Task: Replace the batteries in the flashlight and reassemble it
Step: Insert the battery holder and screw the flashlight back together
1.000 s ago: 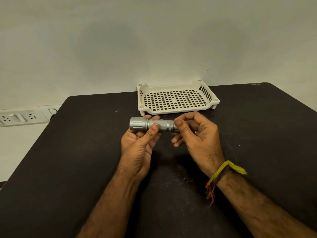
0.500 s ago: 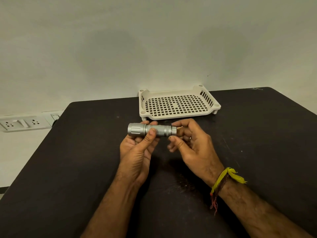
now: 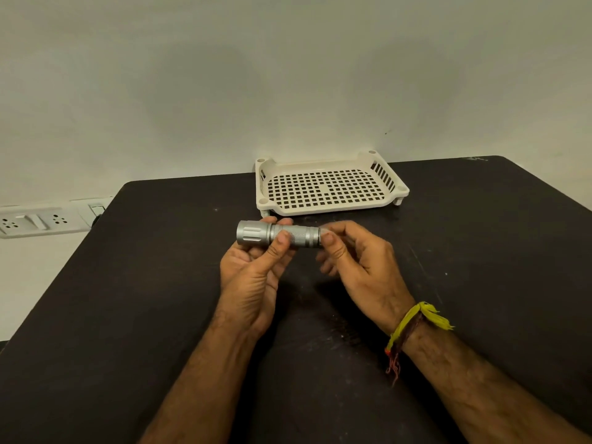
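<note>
Silver metal, the flashlight (image 3: 278, 235) lies level in the air just in front of the white perforated tray (image 3: 330, 187), above the dark tabletop (image 3: 160, 283). The left hand (image 3: 253, 270) has its fingers wrapped round the barrel near the head. The right hand (image 3: 355, 261) pinches the tail end, though whether a cap sits there is blurred. Seemingly the tail is being worked; next calls for a steady twist along the barrel's axis.
</note>
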